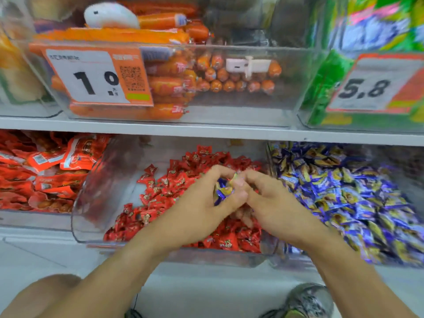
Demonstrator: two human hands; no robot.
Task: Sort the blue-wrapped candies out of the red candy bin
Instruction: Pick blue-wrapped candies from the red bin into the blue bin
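Collecting step: the left hand (202,198) and right hand (266,198) are together grasping blue-wrapped candies (223,191) above the red candy bin (91,203); next, carrying them rightward into the blue candy bin (344,191).

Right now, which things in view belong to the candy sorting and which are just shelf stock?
In the job:
- blue candies held in both hands, left hand, right hand
- red candy bin
- blue candy bin

Just shelf stock:
- sausage bin
- price tag
- red packets
- green packs
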